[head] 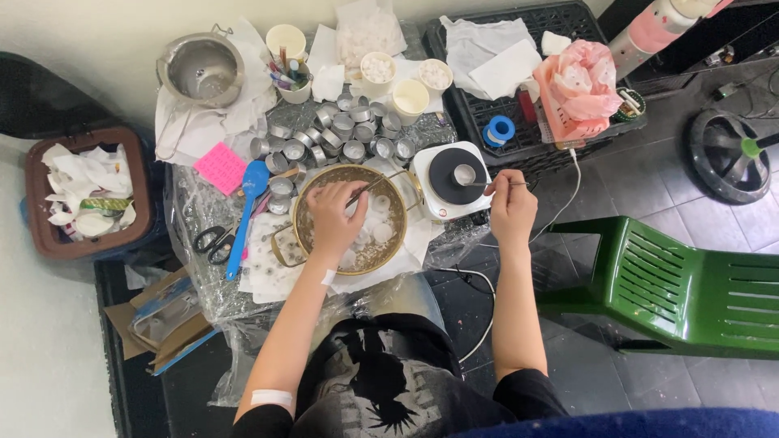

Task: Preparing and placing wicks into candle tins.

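Note:
My left hand (334,217) reaches into a round brass bowl (303,212) that holds white round pieces, fingers curled around a thin stick or tool pointing up to the right. My right hand (511,203) pinches a thin metal rod whose tip reaches a small metal cup (464,173) standing on a white hot plate with a black disc (449,180). Several empty small metal cups (341,138) are clustered behind the bowl.
A blue spoon (247,211), black scissors (213,242) and a pink sticky pad (220,167) lie left of the bowl. A steel pot (201,70), paper cups (410,99), a black crate (527,81), a bin of tissues (85,195) and a green plastic chair (690,284) surround the low table.

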